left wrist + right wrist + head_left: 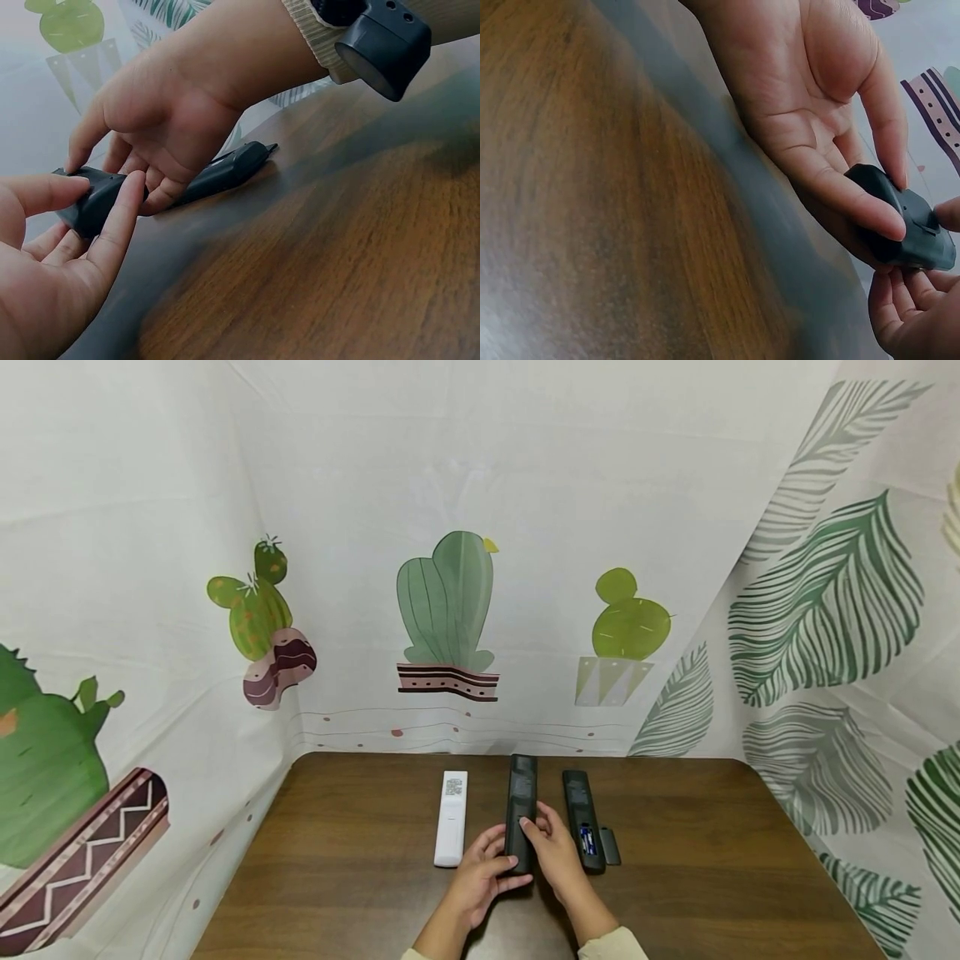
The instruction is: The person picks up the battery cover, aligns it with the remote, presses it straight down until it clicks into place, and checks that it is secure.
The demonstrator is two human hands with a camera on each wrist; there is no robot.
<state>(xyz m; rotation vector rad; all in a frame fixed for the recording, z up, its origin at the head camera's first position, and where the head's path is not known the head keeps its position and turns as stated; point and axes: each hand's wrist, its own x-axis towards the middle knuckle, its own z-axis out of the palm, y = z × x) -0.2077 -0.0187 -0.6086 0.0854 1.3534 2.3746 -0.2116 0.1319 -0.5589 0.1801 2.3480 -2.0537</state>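
Observation:
Both hands hold a black remote control (521, 802), its back facing up, over the front middle of the table. My left hand (480, 878) grips the near end from the left, thumb on the back and little finger across the end. From the right, my right hand (558, 852) holds it with fingers along the side and thumb pressed on the back near the middle. In the left wrist view, the remote's near end (97, 202) sits between the fingers of both hands. The right wrist view shows a seam and small notch on the remote (919, 221).
A white remote (451, 818) lies at the left on the brown wooden table (337, 860). Another black remote (581, 810) lies at the right, its battery compartment uncovered with blue batteries (587, 839) inside. A loose battery cover (611, 846) rests beside it. Patterned cloth hangs behind.

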